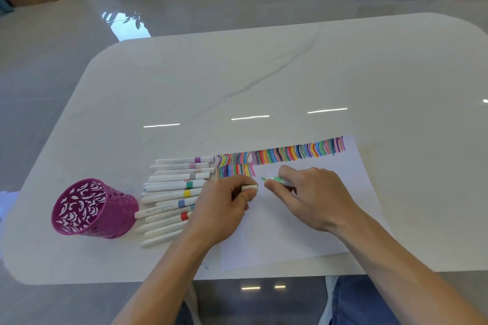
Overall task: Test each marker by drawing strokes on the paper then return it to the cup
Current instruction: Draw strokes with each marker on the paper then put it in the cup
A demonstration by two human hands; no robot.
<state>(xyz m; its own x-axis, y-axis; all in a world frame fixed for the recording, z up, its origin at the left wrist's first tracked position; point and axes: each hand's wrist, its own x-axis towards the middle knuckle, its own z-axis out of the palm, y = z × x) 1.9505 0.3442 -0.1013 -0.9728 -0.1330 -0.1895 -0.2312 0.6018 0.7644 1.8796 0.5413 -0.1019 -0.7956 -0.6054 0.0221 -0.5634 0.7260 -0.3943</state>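
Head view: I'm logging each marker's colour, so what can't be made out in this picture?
Head view: the cap pinched in the left hand is mostly covered by fingers; its colour is unclear.
The barrel of the green marker is hidden inside the right hand.
The nearest loose markers have their colour bands behind the left forearm.
Print on barrels is too small.
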